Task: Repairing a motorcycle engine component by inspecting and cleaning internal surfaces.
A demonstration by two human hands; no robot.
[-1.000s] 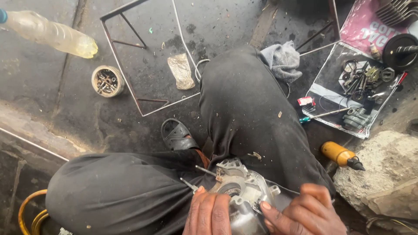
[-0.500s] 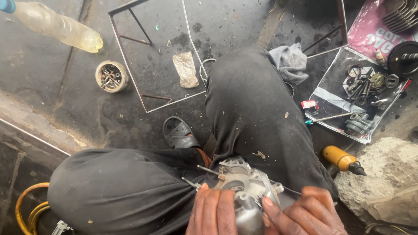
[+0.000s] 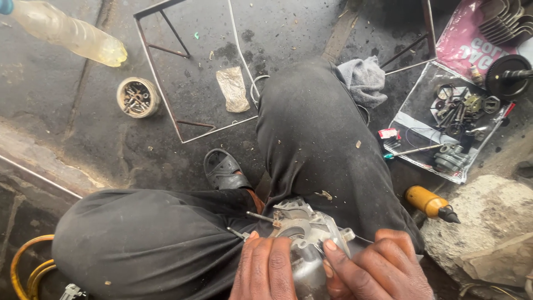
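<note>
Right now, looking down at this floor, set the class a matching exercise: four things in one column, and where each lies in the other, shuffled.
Things:
1. metal engine casing
2. plastic bottle
3. yellow-handled tool
4. grey rag

Places:
A. on the floor beside a pale rock
B. top left, lying on its side
C. beyond the knee, near the sheet of small parts
D. held by the left hand and right hand

Pairs: 1-D, 2-B, 3-A, 4-C

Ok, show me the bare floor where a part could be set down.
Bare floor lies between the plastic bottle and the tin of bolts, and inside the wire frame above the paper scrap. The sheet of parts at right is crowded.
</note>
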